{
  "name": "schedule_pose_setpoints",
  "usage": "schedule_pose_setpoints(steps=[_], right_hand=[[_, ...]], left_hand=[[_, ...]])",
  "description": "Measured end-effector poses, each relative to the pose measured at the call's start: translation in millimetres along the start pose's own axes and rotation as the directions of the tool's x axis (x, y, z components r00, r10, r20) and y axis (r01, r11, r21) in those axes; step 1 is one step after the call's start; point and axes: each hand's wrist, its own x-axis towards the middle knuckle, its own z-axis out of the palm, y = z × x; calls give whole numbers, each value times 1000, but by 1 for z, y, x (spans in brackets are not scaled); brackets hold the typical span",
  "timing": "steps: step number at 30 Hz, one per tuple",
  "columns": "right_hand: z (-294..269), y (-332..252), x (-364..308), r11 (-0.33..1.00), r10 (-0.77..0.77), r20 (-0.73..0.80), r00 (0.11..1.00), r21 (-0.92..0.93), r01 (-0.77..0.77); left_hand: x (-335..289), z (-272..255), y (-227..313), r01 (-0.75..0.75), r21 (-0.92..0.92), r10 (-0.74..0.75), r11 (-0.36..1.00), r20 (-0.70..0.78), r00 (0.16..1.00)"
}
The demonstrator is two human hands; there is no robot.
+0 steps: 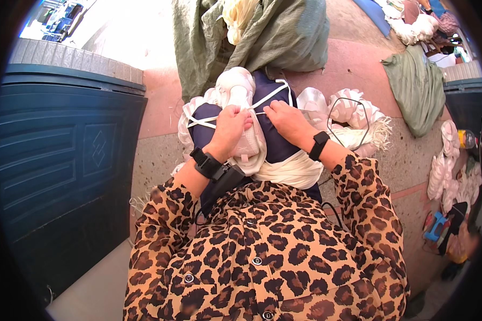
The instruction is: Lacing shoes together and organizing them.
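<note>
Leopard-print shirt (pixel 262 251) nearest, both forearms bent inward & up over lap, black wrist straps on each. Left hand (pixel 229 128) curled palm-down on white shoe (pixel 241 115) resting on dark-blue lap cloth (pixel 278 142), fingers (pixel 245 119) pinched narrow on white cord (pixel 270 96). Right hand (pixel 288 120) opposite, knuckles up, fingers closed on same cord; more white shoes (pixel 353 109) on floor just beyond, green sack (pixel 273 32) behind.

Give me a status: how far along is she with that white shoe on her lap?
Done, apparently: finished-looking white pieces lie stacked on the floor at right. In hand: a white shoe on the lap; the left hand presses it down, while the right hand pinches a white strap or cord drawn across it. Left: more white pieces wait beside the knees and in the green sack.
</note>
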Motion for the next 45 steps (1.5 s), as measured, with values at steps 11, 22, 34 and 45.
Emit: schedule_pose_setpoints(steps=[11, 22, 34, 45], right_hand=[[11, -8, 16, 860, 322, 47, 945, 402, -313], [21, 3, 41, 752, 341, 379, 860, 440, -492], [3, -24, 27, 960, 243, 296, 924, 62, -272], [25, -3, 22, 930, 118, 205, 972, 319, -181]], left_hand=[[-4, 2, 0, -15, -34, 16, 999, 8, 1000], [-5, 3, -2, -51, -35, 51, 998, 6, 999], [0, -20, 1, -464, 725, 568, 510, 122, 814], [10, 3, -12, -315, 947, 496, -67, 306, 813]])
